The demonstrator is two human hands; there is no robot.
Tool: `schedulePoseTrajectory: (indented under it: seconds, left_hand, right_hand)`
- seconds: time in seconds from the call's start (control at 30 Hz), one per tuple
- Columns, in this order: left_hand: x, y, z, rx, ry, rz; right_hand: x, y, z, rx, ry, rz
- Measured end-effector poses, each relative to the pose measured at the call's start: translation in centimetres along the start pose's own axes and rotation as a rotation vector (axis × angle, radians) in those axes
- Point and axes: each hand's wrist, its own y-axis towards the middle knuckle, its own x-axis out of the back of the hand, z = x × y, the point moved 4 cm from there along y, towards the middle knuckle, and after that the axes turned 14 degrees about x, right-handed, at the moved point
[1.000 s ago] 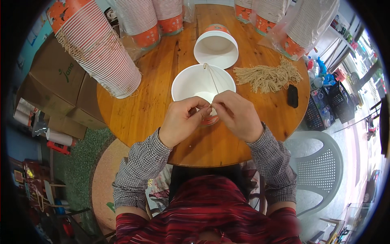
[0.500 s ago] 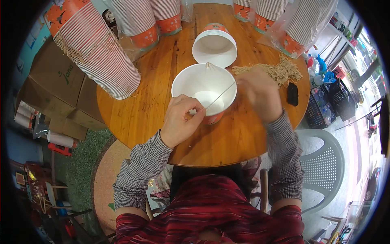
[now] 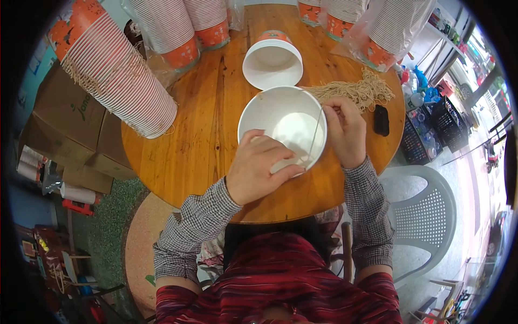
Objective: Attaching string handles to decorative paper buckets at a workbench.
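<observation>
A white-lined paper bucket [image 3: 259, 116] is tilted in front of me, its open mouth toward me. My left hand [image 3: 259, 167] grips its near-left rim, with spread fingers over the inside and the thumb along the near edge. My right hand [image 3: 348, 129] is at the right rim, thumb and fingertips pinching a thin beige cord [image 3: 316, 132]. The cord runs taut across the mouth down to the near rim, where its fastening is too small to make out. Just behind lies a second white bucket [image 3: 272, 62] on its side, mouth facing me.
Loose beige cords [image 3: 364, 92] lie at the right, beside a small black object [image 3: 381, 120]. A tall leaning stack of orange-and-white buckets [image 3: 124, 81] stands left; bagged stacks [image 3: 372, 32] line the back. A grey plastic chair [image 3: 423, 216] is by the table's right edge.
My right hand has drawn the cord to the right rim. My left hand has gone from pinching at the near rim to spreading over it. The bucket has turned and shifted right.
</observation>
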Motion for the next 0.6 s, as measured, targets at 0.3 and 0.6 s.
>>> schedulePoseTrajectory:
  seconds: [0.3,0.6]
  left_hand:
    - [-0.4,-1.6,-2.1,0.051,0.123,-0.022]
    - [0.6,-2.3,0.3,0.137,0.038,-0.128]
  right_hand:
    - [-1.9,-2.3,-0.8,-0.329,0.28,-0.106]
    - [-2.4,-4.7,3.5,-0.313,0.383,0.175]
